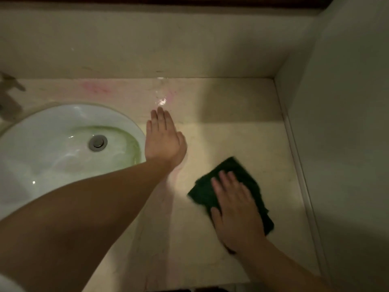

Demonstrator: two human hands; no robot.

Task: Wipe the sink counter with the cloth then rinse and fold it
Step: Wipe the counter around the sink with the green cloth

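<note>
Right hand [235,209], fingers flat, presses the dark green cloth [242,175] onto the cream stone counter [231,133] for wiping. Left hand [163,140], fingers extended and empty, braces beside the white oval basin [42,133].

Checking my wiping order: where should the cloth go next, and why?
Probably slide the right hand and dark green cloth up toward the pink smears and wet patch near the backsplash; that counter area looks unwiped.
</note>
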